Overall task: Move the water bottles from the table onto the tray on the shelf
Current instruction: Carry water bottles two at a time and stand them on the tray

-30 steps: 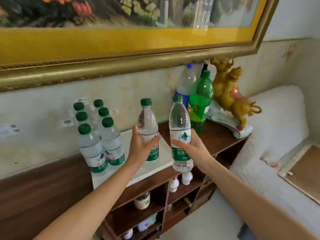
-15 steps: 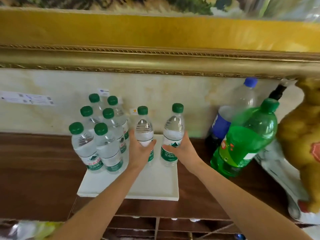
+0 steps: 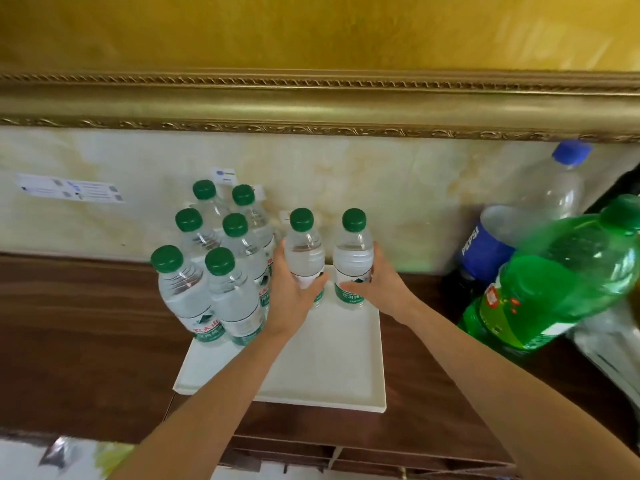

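Each hand grips one water bottle: the left hand (image 3: 294, 292) and right hand (image 3: 375, 285) set both upright at the tray's (image 3: 332, 382) back edge, right of six bottles (image 3: 221, 268) already standing there (probably to leave front space free).

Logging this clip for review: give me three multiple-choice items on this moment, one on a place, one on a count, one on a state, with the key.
1. Where does the white tray lie?
A. on the wooden shelf top
B. on the floor
C. on a chair

2. How many green-capped water bottles show on or over the tray?
A. four
B. six
C. eight

3. What are the hands doing?
A. both hang idle
B. each grips one bottle
C. both lift the tray

Key: 1 A, the tray rests on the wooden shelf top. 2 C, six stand grouped at the left, two are held. 3 B, the left hand wraps one bottle and the right hand another.
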